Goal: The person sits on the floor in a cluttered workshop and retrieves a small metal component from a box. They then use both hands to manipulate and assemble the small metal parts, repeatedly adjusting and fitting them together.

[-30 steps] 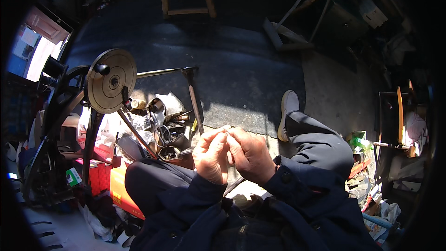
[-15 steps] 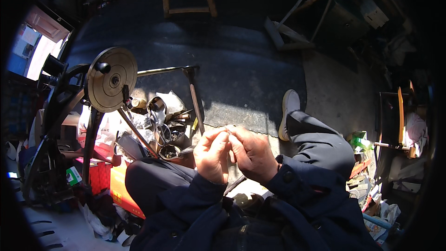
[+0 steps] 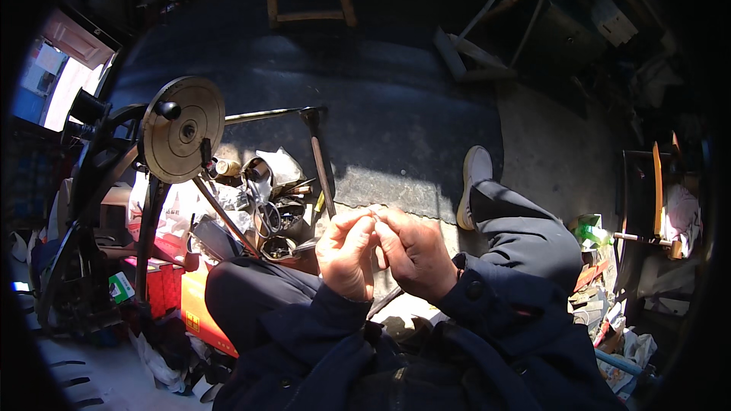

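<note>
Scant shift: left hand (image 3: 345, 260) fingertip-to-fingertip with right hand (image 3: 419, 255), anything between hidden

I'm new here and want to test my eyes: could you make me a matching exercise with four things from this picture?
Things:
1. Left grip
2. Round disc
3. Box nearest the left leg
4. Shoe

Descriptions:
A. Orange
B. Tan, mounted on the black frame
C. Pale, worn on the right foot
D. Bare, its fingertips close to those of the right grip

Right pairs: 1-D, 2-B, 3-A, 4-C
</note>
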### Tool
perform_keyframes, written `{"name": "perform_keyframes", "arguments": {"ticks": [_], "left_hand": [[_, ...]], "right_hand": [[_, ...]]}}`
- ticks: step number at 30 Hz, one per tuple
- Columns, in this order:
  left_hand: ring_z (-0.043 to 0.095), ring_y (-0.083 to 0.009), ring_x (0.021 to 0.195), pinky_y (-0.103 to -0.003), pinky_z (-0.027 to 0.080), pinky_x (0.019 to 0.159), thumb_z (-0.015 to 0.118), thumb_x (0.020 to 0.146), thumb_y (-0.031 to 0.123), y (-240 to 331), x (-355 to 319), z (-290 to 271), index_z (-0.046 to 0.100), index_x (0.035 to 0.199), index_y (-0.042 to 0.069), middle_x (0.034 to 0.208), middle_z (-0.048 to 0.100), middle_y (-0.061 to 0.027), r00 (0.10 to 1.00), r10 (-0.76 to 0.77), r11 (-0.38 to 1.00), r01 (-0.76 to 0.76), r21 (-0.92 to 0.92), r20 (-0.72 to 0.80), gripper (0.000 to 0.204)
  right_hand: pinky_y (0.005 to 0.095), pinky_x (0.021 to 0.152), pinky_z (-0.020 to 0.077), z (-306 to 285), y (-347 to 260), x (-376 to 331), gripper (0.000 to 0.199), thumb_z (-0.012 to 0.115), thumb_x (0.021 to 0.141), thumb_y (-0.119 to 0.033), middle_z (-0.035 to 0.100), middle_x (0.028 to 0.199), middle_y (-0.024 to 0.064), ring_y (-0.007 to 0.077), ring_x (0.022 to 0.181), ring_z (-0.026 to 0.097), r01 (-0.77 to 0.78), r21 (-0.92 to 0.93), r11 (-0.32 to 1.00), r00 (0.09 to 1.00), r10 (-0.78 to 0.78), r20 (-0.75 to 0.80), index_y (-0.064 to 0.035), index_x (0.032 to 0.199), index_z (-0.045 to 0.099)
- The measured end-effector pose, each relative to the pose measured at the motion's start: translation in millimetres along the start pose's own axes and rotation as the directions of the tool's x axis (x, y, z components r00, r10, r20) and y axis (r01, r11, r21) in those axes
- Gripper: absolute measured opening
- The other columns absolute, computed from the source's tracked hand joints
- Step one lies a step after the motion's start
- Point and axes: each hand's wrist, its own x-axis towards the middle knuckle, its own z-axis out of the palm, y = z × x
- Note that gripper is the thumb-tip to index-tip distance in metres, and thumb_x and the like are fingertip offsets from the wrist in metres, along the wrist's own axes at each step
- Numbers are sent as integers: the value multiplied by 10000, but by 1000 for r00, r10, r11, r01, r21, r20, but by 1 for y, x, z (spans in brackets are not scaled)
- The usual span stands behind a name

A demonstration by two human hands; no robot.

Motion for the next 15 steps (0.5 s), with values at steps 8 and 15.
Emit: {"name": "perform_keyframes", "arguments": {"ticks": [8, 15], "left_hand": [[683, -229, 854, -343, 572, 737, 590, 985, 21, -1, 1, -1, 653, 1099, -11, 1018, 686, -133, 998, -66, 997, 67, -42, 22, 134], [673, -248, 977, -387, 564, 884, 574, 968, -40, -2, -1, -4, 654, 1104, -15, 1083, 686, -165, 999, 28, 998, -27, -51, 23, 160]], "right_hand": [[425, 703, 553, -2, 5, 1, 241, 532, 957, -67, 669, 956, 237, 418, 842, 678, 44, -42, 998, 999, -43, 8, -1, 1172, 619], [420, 703, 546, 1, 0, -3, 228, 530, 959, -76, 668, 950, 241, 421, 838, 676, -20, 8, 1000, 999, 20, 27, 14, 1145, 627]]}}
